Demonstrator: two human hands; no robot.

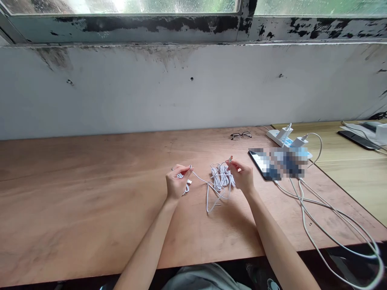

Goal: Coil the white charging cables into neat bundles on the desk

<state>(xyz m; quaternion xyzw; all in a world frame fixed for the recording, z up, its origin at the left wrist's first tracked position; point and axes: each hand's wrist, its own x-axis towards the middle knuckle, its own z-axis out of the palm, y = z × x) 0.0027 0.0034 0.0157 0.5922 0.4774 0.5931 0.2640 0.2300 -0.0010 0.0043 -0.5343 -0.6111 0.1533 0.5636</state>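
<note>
My left hand (179, 182) is closed in a pinch on a thin white cable (199, 177), raised a little over the brown table. Beside and partly behind its fingers shows a white USB plug (189, 182) with a short loop of cable. My right hand (244, 175) pinches a small cable connector (231, 158) with a reddish-orange tip, held upright between thumb and forefinger. Between the two hands lies a folded white cable bundle (221, 176), with a loose loop spilling toward me. The bundle's right side is partly covered by my right hand.
Eyeglasses (241, 135) lie near the wall. On the right are a phone (260, 163), a blurred-out patch, and a white power strip (279, 139) with chargers plugged in. Long white charging cables (329, 206) loop over the front edge. A dark phone (358, 139) rests farther right.
</note>
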